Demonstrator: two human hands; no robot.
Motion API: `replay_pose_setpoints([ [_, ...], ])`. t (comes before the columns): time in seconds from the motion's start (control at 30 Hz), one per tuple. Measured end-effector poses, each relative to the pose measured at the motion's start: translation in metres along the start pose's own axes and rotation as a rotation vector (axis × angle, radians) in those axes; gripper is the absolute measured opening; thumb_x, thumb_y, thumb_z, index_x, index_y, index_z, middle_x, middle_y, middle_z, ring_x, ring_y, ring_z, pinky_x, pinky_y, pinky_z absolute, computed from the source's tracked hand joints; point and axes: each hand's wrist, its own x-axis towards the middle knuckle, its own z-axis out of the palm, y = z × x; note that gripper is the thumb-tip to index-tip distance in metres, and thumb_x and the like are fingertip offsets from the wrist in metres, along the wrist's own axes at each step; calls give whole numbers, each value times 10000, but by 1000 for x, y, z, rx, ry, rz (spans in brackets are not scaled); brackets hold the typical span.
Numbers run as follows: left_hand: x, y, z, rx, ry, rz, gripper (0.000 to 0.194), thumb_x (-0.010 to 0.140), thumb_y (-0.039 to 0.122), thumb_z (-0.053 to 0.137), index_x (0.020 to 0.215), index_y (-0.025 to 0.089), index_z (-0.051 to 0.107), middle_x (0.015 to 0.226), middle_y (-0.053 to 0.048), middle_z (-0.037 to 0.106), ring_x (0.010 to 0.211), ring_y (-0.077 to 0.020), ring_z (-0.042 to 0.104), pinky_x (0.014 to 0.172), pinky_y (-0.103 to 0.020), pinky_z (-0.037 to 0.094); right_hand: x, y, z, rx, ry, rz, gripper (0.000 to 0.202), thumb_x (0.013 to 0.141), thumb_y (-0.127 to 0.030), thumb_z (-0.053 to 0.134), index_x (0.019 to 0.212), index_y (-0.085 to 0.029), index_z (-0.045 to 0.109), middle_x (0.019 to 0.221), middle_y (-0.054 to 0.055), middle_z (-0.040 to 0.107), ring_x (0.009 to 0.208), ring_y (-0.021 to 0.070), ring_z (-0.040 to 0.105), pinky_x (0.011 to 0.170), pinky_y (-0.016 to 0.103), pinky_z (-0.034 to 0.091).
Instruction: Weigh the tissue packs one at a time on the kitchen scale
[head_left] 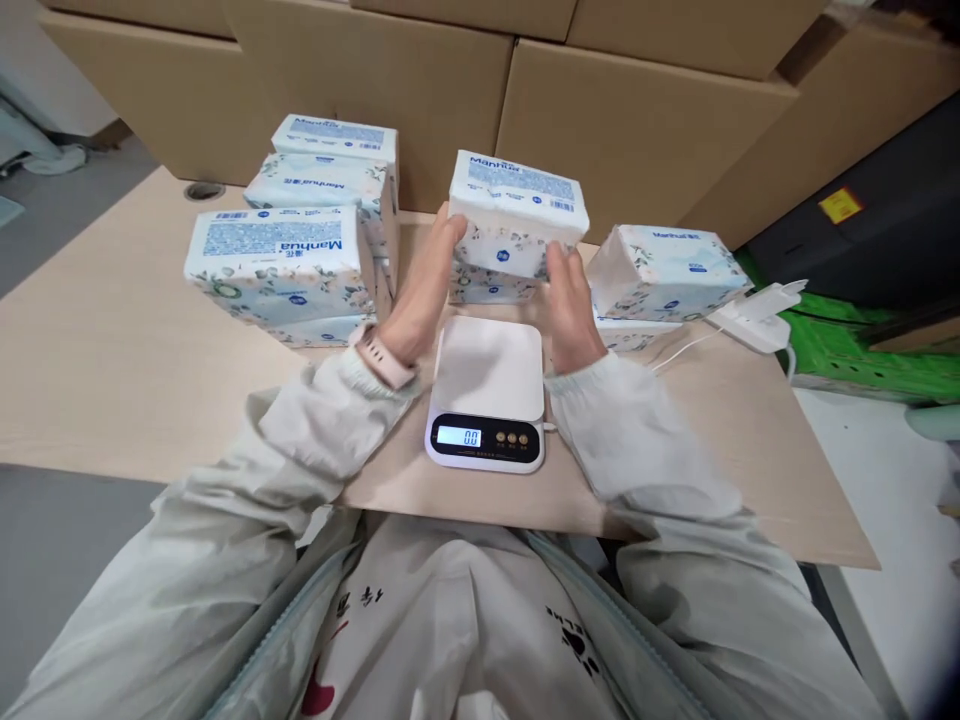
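Observation:
A white-and-blue floral tissue pack sits a little askew over another pack at the back middle of the table; I cannot tell whether it rests fully on it. My left hand, with a pink watch band at the wrist, presses against its left side. Against its lower right side is my right hand, slightly blurred, so the pack is held between both hands. Nearer to me lies a white digital scale, its plate bare and its lit display reading 0.0.
Stacked tissue packs stand to the left, and a shorter stack to the right. Large cardboard boxes wall off the back. A white power strip with a cable lies at the table's right edge, by a green crate.

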Motion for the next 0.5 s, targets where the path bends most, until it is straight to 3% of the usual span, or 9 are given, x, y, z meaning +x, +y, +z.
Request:
replay_pose_setpoints([
  [0.1, -59, 46, -8, 83, -138, 84, 466, 1150, 535, 439, 1557, 370, 595, 1746, 82, 431, 1719, -243, 245, 1457, -457, 170, -58, -45, -23, 28, -51, 47, 602, 1081, -654, 456, 1580, -328, 537, 1672, 56, 572, 1615, 264, 488, 1362, 521, 389],
  [0.2, -114, 65, -18, 167, -194, -45, 549, 1136, 520, 484, 1672, 400, 477, 1795, 61, 353, 1734, -285, 179, 1455, -521, 122, -104, -55, -38, -2, -129, 5, 603, 1087, -608, 481, 1629, -343, 496, 1686, 63, 559, 1649, 289, 434, 1387, 556, 343],
  [0.3, -144, 58, -27, 202, -213, -153, 615, 1114, 510, 545, 1704, 373, 438, 1779, 7, 391, 1733, -319, 159, 1445, -571, 89, -131, -43, -39, -20, -151, -24, 592, 1100, -547, 476, 1657, -347, 461, 1711, 62, 531, 1665, 286, 404, 1412, 575, 285],
  [0.43, -153, 37, -30, 188, -256, -179, 644, 1111, 474, 563, 1724, 372, 397, 1784, -2, 376, 1729, -306, 185, 1441, -576, 90, -144, -25, -34, -1, -175, 50, 604, 1103, -542, 460, 1670, -335, 441, 1708, 72, 532, 1626, 285, 461, 1386, 585, 341],
  [0.5, -154, 29, -29, 153, -221, -179, 629, 1090, 469, 610, 1692, 355, 467, 1768, -17, 403, 1706, -317, 267, 1436, -570, 162, -148, -16, -33, -12, -189, 88, 601, 1101, -553, 459, 1659, -330, 460, 1698, 77, 544, 1615, 283, 476, 1386, 576, 343],
])
